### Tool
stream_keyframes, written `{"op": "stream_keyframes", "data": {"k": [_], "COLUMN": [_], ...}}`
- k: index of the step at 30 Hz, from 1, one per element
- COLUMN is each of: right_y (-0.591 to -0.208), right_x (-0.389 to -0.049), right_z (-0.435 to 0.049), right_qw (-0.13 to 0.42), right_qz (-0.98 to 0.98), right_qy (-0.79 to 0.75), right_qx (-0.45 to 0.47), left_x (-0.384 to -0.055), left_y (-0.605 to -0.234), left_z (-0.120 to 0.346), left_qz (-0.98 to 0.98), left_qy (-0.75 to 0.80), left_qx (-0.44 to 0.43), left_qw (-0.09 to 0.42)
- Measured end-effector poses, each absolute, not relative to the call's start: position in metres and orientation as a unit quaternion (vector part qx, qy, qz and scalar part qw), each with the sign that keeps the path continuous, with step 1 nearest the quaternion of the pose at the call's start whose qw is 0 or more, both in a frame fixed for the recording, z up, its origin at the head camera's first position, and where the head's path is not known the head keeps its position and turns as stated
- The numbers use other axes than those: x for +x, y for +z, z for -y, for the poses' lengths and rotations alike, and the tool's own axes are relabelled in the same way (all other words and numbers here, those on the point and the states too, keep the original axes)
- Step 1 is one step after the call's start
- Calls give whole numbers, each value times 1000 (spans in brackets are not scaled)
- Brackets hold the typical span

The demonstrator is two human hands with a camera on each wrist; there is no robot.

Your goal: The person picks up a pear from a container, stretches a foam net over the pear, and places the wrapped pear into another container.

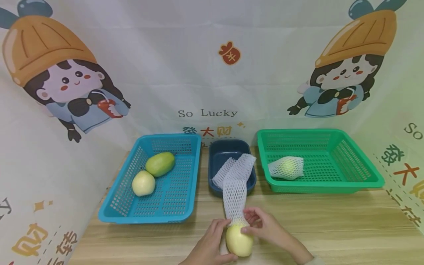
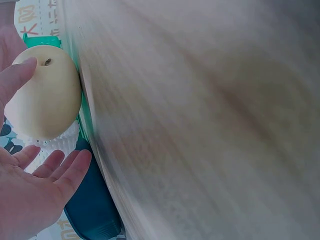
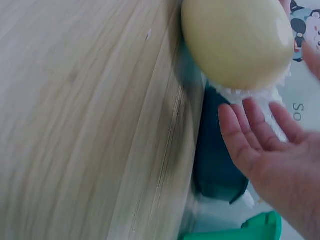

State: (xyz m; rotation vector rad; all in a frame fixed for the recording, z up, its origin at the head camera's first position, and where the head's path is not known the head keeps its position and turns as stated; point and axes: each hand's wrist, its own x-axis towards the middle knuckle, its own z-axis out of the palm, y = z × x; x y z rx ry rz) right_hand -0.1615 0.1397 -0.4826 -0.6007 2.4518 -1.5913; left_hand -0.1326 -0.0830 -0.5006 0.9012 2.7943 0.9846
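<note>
A smooth pale yellow round fruit (image 1: 239, 241), apple or pear, sits partly in the mouth of a white foam net sleeve (image 1: 235, 198). My left hand (image 1: 210, 243) holds the fruit, thumb at its near end and fingers by the net's edge. In the left wrist view, that thumb (image 2: 20, 75) lies on the fruit beside its dark dimple. From the other side, my right hand (image 1: 266, 228) has its thumb on the fruit and curled fingers at the sleeve's rim. The right wrist view shows these fingers (image 3: 260, 130) just beyond the fruit, over the net.
A dark blue bin (image 1: 228, 145) behind the fruit holds more foam nets (image 1: 243, 165). On the left, a blue basket (image 1: 165, 220) contains a green oblong fruit (image 1: 160, 164) and a pale round fruit (image 1: 144, 183). The green basket (image 1: 318, 187) at right holds a netted fruit (image 1: 286, 168).
</note>
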Motion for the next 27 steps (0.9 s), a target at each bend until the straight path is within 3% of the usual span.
{"op": "stream_keyframes", "data": {"k": [7, 27], "right_y": [-484, -493], "right_x": [-149, -136], "right_z": [-152, -149], "right_qw": [112, 178], "right_qz": [-839, -845], "right_qy": [-460, -441], "right_qx": [-268, -245], "left_x": [-132, -137], "left_y": [-499, -505], "left_z": [82, 77], "left_qz": [-901, -889], "left_qy": [313, 333], "left_qx": [299, 312], "left_qw": [15, 14]}}
